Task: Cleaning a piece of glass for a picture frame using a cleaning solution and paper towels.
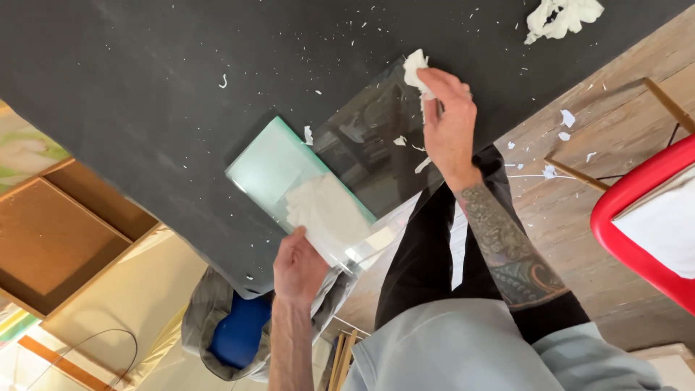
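A clear rectangular glass pane (pixel 362 156) lies mid-frame on the black tabletop (pixel 145 87), its lower corner jutting past the edge. The left hand (pixel 297 268) pins that corner, its grip closed on a crumpled white paper (pixel 326 210). The right hand (pixel 449 123) pinches a white paper wad (pixel 416 72) against the pane's upper edge. Hard rubbing could likely slide the overhanging pane off, or bring fingers against its bare edge.

Single head view, steep downward, close over dark table (pixel 145 108) edge, tilted.
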